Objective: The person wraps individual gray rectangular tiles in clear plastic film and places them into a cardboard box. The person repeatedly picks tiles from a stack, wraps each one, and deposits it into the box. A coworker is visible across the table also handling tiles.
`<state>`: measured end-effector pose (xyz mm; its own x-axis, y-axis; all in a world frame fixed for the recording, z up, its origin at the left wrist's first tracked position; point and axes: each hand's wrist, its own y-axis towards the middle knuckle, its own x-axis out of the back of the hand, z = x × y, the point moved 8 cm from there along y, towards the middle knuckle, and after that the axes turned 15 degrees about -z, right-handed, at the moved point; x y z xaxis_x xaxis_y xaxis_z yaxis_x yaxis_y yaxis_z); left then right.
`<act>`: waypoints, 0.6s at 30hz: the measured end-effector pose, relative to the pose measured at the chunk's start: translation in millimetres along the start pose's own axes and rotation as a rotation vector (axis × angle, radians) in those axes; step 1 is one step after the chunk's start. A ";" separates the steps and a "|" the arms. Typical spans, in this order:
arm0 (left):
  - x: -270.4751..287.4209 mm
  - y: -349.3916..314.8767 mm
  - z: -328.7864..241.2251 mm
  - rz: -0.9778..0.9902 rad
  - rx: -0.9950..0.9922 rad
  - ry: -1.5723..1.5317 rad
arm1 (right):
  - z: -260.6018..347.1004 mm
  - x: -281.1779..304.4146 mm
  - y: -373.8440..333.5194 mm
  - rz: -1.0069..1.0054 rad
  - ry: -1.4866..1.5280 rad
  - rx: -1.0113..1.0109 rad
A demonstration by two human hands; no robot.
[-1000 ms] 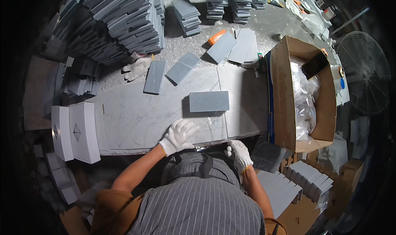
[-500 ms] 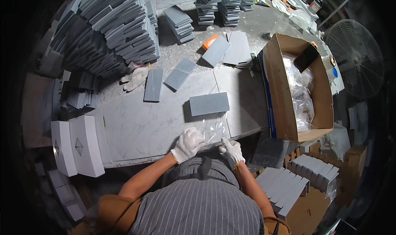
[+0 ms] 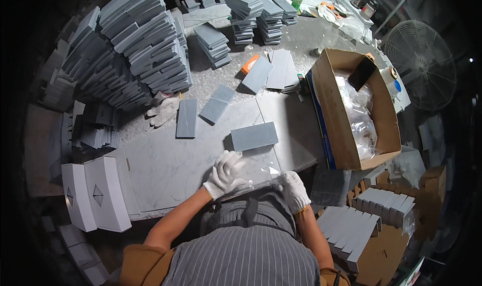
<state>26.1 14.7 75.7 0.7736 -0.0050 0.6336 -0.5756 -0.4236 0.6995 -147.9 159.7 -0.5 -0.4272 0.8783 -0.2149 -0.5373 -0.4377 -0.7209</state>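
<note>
Clear plastic film [image 3: 271, 170] glints at the bench edge between a worker's white-gloved hands, just right of the left hand [image 3: 225, 175] and beside the fingertips of the right hand [image 3: 295, 189]. The left, its fingers spread, is free of any grip; the right is curled, and whether it pinches the film cannot be told. Just beyond the film, a grey block [image 3: 254, 136] lies flat on the marble worktop [image 3: 160, 170], apart from both hands. Farther out rest two grey slabs [image 3: 217, 104], with a loose glove [image 3: 163, 111] to their left. At right, an open cardboard box [image 3: 335, 123] holds clear plastic; tall stacks of slabs [image 3: 155, 50] rise at far left, opposite a fan [image 3: 419, 65].
</note>
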 end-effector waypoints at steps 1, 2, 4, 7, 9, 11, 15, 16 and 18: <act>-9.0 -4.8 6.3 0.108 -0.023 0.092 | 4.7 2.0 1.8 0.007 -0.060 0.044; -15.9 -4.1 10.5 0.156 -0.018 0.155 | 6.5 -7.0 1.2 0.104 0.072 0.045; -22.9 5.3 16.5 0.088 0.013 0.210 | 22.1 -34.1 -6.0 0.306 0.328 0.053; -33.2 12.7 23.4 -0.059 0.100 0.109 | 7.2 -16.1 17.4 0.074 0.219 -0.101; -42.4 14.4 24.8 -0.002 0.112 0.078 | 4.5 -17.7 22.9 0.066 0.207 -0.197; -46.6 14.4 26.8 0.024 0.154 0.016 | 14.7 -30.2 5.1 -0.001 0.092 -0.316; -34.9 9.1 41.9 0.033 0.258 -0.130 | 21.4 -43.2 6.0 0.386 -0.073 -0.434; -30.8 10.0 42.0 -0.019 0.274 -0.051 | 24.4 -40.5 10.1 0.351 -0.159 -0.418; -20.1 15.3 40.1 -0.119 0.305 0.106 | 31.6 -36.8 14.1 0.282 -0.329 -0.384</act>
<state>12.4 -28.0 60.4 0.7894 0.1486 0.5957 -0.3647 -0.6671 0.6496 -162.8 115.2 18.1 -0.7523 0.6049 -0.2611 -0.0940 -0.4907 -0.8662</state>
